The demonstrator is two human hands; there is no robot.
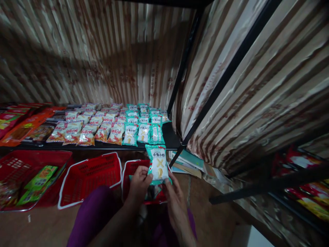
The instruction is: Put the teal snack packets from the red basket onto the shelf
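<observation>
1. Green-and-white snack bag [158, 163] gripped at lower left edge by left hand [139, 184], at lower right corner by right hand [176, 195]; neither hand nearer.
2. Long axis pointed away from wearer, toward black shelf [172, 135].
3. Bag held just ahead of and between both hands, over red basket [133, 166].

Dark characters reading 小鱼小虾 stand on the teal-and-white, pillow-shaped plastic packet [159, 164] in front of the long black shelf [171, 136]; the same name can be read on the matching teal-and-white packets [130, 133] at the shelf's right end. Red lettering on the white-and-orange plastic packets [72, 133] beside them seems to end in 上虾, its first characters blurred; small print on the brown-and-beige striped fabric curtain [102, 68] is too faint to read.
</observation>
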